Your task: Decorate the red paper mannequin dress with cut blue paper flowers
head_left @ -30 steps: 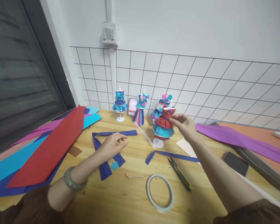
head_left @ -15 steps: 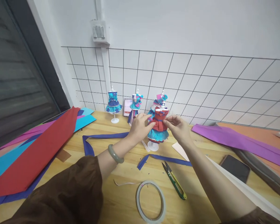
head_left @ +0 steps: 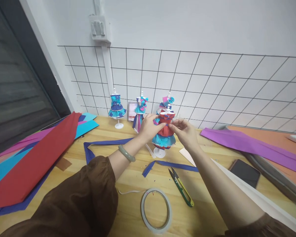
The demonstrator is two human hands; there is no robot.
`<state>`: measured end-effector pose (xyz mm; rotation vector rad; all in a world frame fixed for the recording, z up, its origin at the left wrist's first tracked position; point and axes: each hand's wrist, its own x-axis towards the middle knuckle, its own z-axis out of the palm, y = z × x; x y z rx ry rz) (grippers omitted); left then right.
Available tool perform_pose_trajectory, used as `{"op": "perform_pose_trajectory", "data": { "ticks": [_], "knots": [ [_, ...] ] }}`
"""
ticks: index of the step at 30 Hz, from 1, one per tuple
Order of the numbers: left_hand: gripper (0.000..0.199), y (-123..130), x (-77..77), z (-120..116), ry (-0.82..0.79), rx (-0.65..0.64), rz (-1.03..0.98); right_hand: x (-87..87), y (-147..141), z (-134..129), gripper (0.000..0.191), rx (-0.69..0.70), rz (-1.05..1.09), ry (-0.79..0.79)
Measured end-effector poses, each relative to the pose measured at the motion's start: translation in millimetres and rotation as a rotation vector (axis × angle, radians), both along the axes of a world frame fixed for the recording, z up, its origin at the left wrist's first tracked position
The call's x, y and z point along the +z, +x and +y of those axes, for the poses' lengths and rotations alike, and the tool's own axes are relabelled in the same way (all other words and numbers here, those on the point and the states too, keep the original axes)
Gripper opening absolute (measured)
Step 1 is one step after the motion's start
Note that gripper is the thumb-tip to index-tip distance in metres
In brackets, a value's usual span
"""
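Note:
A small dress form in a red and light-blue dress (head_left: 165, 131) stands upright on a white round base on the wooden table. My left hand (head_left: 151, 127) is at its left side, thumb pressed on the red waist, a green bangle (head_left: 126, 153) round the wrist. From the right, my right hand (head_left: 184, 131) pinches at the waist of the same dress with thumb and forefinger. What lies between the fingertips is too small to make out. Behind it is another dress form with a pink and blue top (head_left: 168, 99), partly hidden.
Two more dressed forms (head_left: 117, 107) and a small screen (head_left: 132, 111) stand at the back. Blue strips, snips (head_left: 181, 187) and a tape roll (head_left: 143, 210) lie in front. Coloured cloth (head_left: 39, 161) is on the left; purple cloth (head_left: 249, 148) and a phone (head_left: 245, 172) are on the right.
The view has shifted slightly, so most things appear a little further left. My left thumb has moved inward across the red waist, closer to my right fingertips.

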<state>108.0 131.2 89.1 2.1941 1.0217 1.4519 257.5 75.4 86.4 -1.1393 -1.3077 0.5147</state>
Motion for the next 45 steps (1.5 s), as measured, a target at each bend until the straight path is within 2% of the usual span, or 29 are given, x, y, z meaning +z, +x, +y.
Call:
{"op": "perform_pose_trajectory", "data": {
  "ticks": [15,26,30,37,40,45],
  "knots": [
    [0.028,5.4,0.5,-1.2,0.051,-0.022,-0.015,0.9,-6.7,-2.8,0.024,-0.065,-0.028,0.025],
    [0.031,5.6,1.6,2.9,-0.018,-0.034,-0.007,-0.3,-4.7,-2.2,0.024,-0.044,-0.020,0.018],
    [0.033,5.7,4.3,1.9,-0.062,-0.010,0.014,-2.5,0.5,-5.3,0.026,-0.078,-0.001,0.035],
    [0.043,5.3,7.4,-1.1,-0.100,-0.016,0.004,-20.2,22.1,-24.5,0.024,-0.204,0.041,0.006],
    [0.053,3.5,7.7,-3.2,-0.113,-0.031,0.007,-31.0,29.6,-41.3,0.027,-0.213,0.033,-0.049],
    [0.058,-2.9,8.7,-6.6,-0.162,0.010,0.049,-48.8,34.6,-74.7,0.031,-0.229,0.005,-0.175]
  ]
}}
